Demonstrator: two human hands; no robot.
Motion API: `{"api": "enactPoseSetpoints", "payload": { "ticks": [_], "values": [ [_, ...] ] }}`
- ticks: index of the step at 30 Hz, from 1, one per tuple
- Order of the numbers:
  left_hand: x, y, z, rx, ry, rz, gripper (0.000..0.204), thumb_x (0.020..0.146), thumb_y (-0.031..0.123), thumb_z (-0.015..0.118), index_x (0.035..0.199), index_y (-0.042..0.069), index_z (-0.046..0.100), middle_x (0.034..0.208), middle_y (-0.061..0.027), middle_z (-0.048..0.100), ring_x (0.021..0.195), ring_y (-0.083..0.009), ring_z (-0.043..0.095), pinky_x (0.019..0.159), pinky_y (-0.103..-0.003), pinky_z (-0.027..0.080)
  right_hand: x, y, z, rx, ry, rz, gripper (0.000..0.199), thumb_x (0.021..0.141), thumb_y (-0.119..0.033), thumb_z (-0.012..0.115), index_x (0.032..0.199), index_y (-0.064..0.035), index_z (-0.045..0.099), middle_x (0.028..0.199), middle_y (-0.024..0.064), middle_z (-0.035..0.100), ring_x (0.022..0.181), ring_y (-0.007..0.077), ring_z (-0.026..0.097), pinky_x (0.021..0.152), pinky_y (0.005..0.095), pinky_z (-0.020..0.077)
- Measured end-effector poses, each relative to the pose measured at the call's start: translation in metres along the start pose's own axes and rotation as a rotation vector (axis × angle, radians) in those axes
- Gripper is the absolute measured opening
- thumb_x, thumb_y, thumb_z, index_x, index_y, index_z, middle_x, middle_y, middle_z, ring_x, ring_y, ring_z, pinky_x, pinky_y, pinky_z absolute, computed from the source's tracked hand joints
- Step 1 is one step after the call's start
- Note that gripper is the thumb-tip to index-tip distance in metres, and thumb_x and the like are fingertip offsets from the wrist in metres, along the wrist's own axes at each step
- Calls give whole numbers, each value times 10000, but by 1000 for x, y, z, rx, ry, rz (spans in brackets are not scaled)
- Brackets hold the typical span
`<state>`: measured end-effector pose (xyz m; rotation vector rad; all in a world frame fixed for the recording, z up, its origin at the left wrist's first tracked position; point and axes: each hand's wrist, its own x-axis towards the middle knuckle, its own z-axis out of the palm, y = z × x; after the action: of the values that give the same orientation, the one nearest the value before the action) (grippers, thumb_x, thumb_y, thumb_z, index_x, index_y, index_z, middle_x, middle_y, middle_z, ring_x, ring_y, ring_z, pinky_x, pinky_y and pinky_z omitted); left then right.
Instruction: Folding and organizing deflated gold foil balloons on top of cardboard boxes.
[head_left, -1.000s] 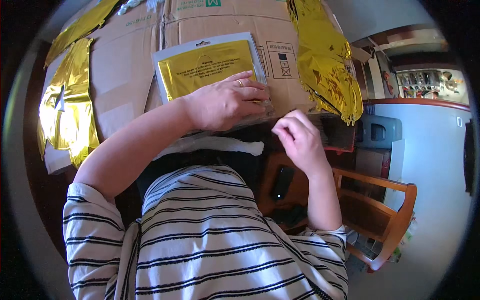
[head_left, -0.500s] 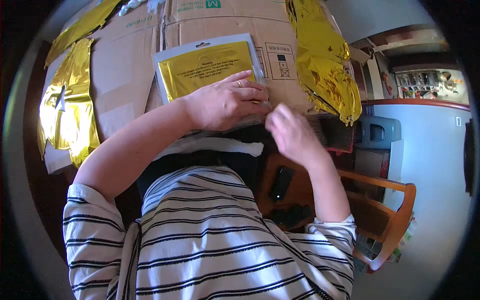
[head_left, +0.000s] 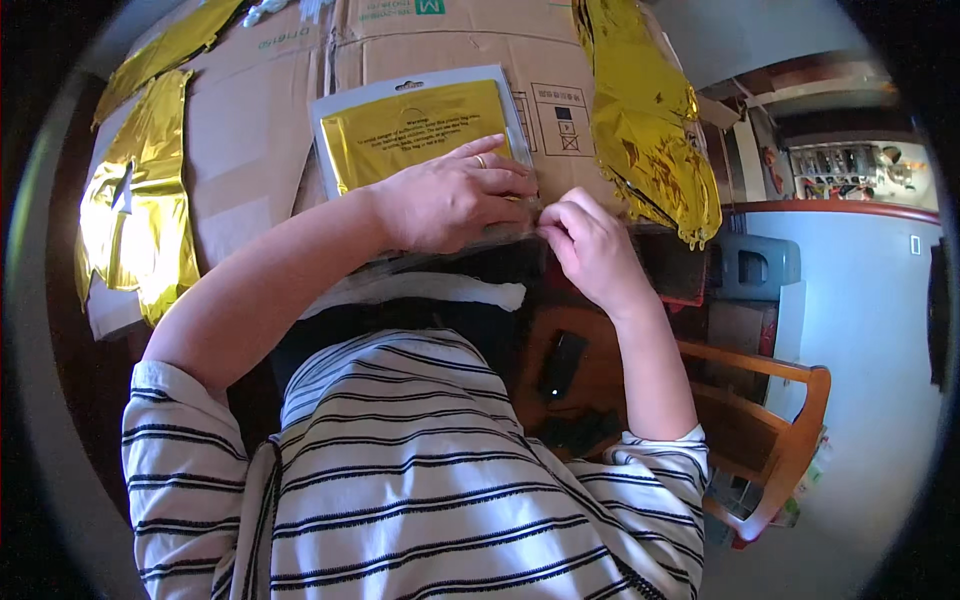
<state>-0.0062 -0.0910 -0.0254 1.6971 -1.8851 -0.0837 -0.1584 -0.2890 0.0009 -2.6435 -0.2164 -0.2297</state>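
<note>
A flat clear plastic bag (head_left: 330, 183) with a shiny gold foil piece (head_left: 410, 125) inside lies on cardboard in front of me. It has a hang hole in its top strip and dark print on it. My left hand (head_left: 455, 200), wearing a ring, lies over the bag's lower right part. One finger stretches across the foil while the others bend down at the corner, gripping it. Just beside them, my right hand (head_left: 590, 245) is closed in a pinch at the bag's lower right corner. What exactly sits between its fingertips is too small to tell.
Gold foil fringe sheets hang over the cardboard (head_left: 255, 150) at the left (head_left: 155, 200) and right (head_left: 650, 120). A white roll-like piece (head_left: 430, 290) lies near my lap. To the right stand a wooden chair (head_left: 790, 400) and a grey-blue plastic stool (head_left: 765, 265).
My right hand, blurred before, has come up slightly and is now pinched still at the bag's corner. The left hand stays on the bag, which has barely shifted.
</note>
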Motion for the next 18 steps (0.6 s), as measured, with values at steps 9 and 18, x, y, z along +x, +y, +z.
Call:
{"api": "enactPoseSetpoints", "payload": {
  "ticks": [9, 18],
  "values": [
    [-1, -2, 2, 2, 0, 3, 445, 798, 10, 634, 1226, 118, 689, 1372, -83, 590, 1357, -234, 504, 1211, -600, 241, -55, -86, 9, 417, -262, -109, 81, 870, -97, 655, 859, -72, 578, 873, 112, 541, 818, 301, 593, 764, 408, 496],
    [-1, -1, 2, -7, 18, 6, 409, 803, 0, 637, 1193, 108, 695, 1354, -92, 601, 1361, -244, 503, 1211, -600, 237, -9, -6, -1, 59, 76, 88, 198, 837, -82, 747, 976, -39, 611, 936, 115, 598, 854, 329, 639, 749, 406, 520]
  ]
}}
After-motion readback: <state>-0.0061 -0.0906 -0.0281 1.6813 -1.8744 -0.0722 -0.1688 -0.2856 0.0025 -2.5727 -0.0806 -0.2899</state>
